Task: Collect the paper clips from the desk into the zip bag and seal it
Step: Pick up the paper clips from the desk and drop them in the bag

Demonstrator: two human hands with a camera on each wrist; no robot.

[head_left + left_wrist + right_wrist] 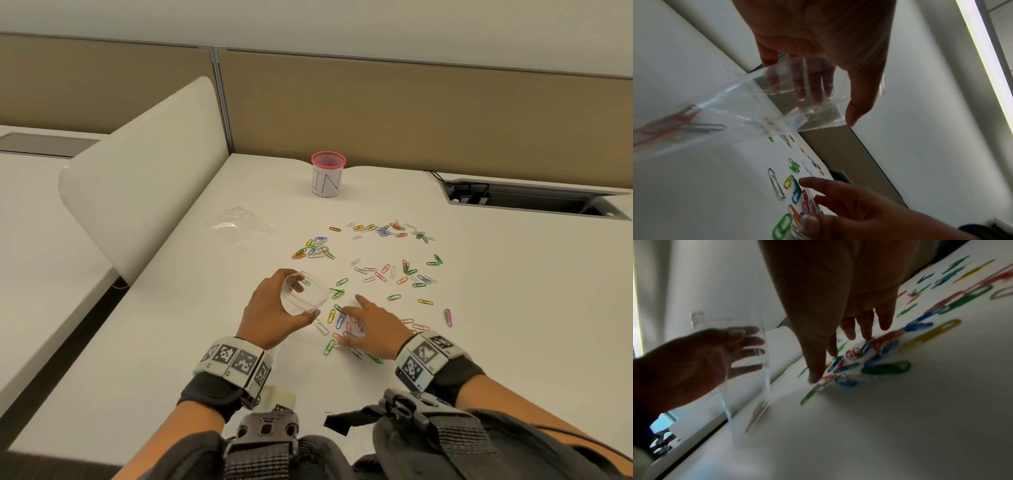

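Two hands work over the desk [479, 342] in the head view: the left hand [270, 308] grips an opened zip bag [303, 294] just above the surface, fingers curled round its mouth, while the right hand [373, 325] lies spread and holding nothing on a cluster of paper clips [342, 322]. Many clips lie scattered beyond; a spare bag [239, 226] and a pink mesh cup [327, 174] stand farther off. Left wrist view: the zip bag [777, 104] seems to hold a few clips, though blur obscures them. Right wrist view: the fingertips [813, 378] press on the clips [869, 356]. Collection is at an early stage; the next move calls for gathering this cluster and lifting it to the bag's mouth.
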